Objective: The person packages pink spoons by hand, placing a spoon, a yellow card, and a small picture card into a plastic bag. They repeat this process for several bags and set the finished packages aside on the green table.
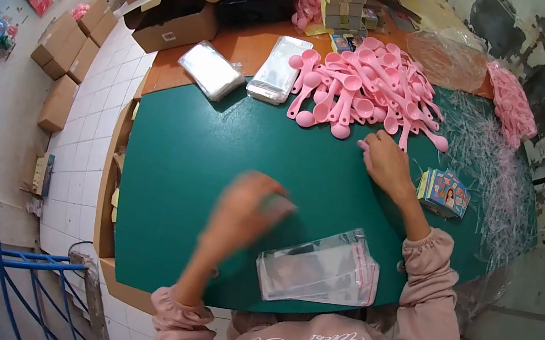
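Note:
A large heap of pink measuring spoons (352, 82) lies at the far side of the green tabletop. At the heap's near edge, my right hand (389, 164) has its fingers curled round a pink spoon (363, 145), of which only one end shows. My left hand (245, 210) is over the middle of the green surface, smeared by motion; its fingers and anything in them cannot be made out. Close to my body lies a stack of clear plastic bags (320, 272) with a reddish strip along one side. Right of my right forearm stands a stack of printed cards (446, 193).
Two more piles of clear bags (211, 72) lie at the back left, beside an open cardboard box (177, 28). Bundled cards (342, 2) stand behind the spoons. Shredded clear plastic (492, 171) covers the right edge. A blue metal frame (43, 268) stands on the floor at left.

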The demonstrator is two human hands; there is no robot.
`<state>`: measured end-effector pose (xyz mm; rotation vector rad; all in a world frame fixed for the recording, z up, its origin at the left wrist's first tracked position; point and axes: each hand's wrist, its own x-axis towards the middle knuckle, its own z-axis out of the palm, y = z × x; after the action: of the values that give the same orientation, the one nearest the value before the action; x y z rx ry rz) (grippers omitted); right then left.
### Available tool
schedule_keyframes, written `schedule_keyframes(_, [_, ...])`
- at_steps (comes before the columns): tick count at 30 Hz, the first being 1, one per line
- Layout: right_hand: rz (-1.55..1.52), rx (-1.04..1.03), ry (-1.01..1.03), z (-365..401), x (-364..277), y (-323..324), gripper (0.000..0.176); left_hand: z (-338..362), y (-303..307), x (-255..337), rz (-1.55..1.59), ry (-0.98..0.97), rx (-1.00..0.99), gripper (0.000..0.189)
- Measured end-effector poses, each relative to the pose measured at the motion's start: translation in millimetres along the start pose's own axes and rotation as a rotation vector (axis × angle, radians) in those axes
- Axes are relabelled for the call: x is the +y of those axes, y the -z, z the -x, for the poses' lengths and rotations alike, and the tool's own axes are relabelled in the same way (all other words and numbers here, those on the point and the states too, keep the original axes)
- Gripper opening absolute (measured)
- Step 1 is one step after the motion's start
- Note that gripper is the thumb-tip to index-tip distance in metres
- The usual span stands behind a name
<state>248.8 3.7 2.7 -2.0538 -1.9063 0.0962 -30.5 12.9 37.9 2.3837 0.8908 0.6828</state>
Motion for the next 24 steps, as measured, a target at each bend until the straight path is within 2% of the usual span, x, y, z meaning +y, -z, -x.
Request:
schedule_keyframes(1, [0.013,-0.002,0.013,0.7,-0.7,3.7,0.014,-2.2,-31.5,20.3,0.060,-0.067,-0.091,0.027])
schedule_keyframes(2, [-0.128,0.071,0.062,5.0,-1.8,6.2,0.016,-1.4,-52.6,38.0,0.075,-0.040,-0.205,0.032])
schedule_keyframes(3, [-0.270,0.143,0.110,9.6,-3.1,9.1,0.017,-0.4,-67.8,41.8,0.033,-0.093,-0.258,0.033])
schedule_keyframes(4, [-0.263,0.135,0.120,15.5,-7.3,15.6,0.017,-3.0,-71.3,40.3,0.040,-0.087,-0.246,0.033])
schedule_keyframes(6, [-0.720,0.215,-0.086,29.3,-18.8,26.1,0.023,-10.0,-70.0,32.9,0.302,0.022,-0.476,0.028])
schedule_keyframes(7, [-0.824,0.326,-0.120,35.2,-15.3,14.4,0.025,-10.6,-67.6,27.9,0.324,-0.009,-0.456,0.026])
schedule_keyframes(8, [-0.829,0.329,-0.127,38.1,-15.3,9.5,0.025,-11.0,-63.6,26.3,0.320,-0.008,-0.465,0.026])
schedule_keyframes(10, [-0.966,0.419,-0.206,42.9,-16.9,3.2,0.023,-11.9,-56.2,25.5,0.486,0.103,-0.514,0.028])
schedule_keyframes(14, [-1.074,0.384,-0.164,42.7,-22.3,8.2,0.018,-11.7,-58.7,17.0,0.626,-0.024,-0.400,0.030])
schedule_keyframes(16, [-1.147,0.433,-0.153,44.9,-23.7,8.7,0.014,-14.2,-54.6,16.0,0.690,0.114,-0.435,0.024])
schedule_keyframes(17, [-1.198,0.457,-0.173,45.2,-27.2,11.1,0.011,-14.5,-53.2,15.7,0.692,0.118,-0.429,0.024])
schedule_keyframes(18, [-1.199,0.451,-0.171,46.8,-26.8,11.7,0.011,-14.8,-51.7,15.5,0.592,0.113,-0.392,0.020])
schedule_keyframes(20, [-1.294,0.280,-0.170,50.6,-23.4,13.2,0.010,-15.1,-51.3,14.4,0.492,0.107,-0.357,0.017])
schedule_keyframes(22, [-1.259,0.253,-0.182,50.5,-28.9,13.7,0.008,-15.4,-53.3,12.9,0.517,0.243,-0.352,0.013])
schedule_keyframes(24, [-1.072,0.145,-0.129,51.3,-29.7,15.1,0.006,-15.5,-51.4,12.3,0.493,0.245,-0.344,0.012])
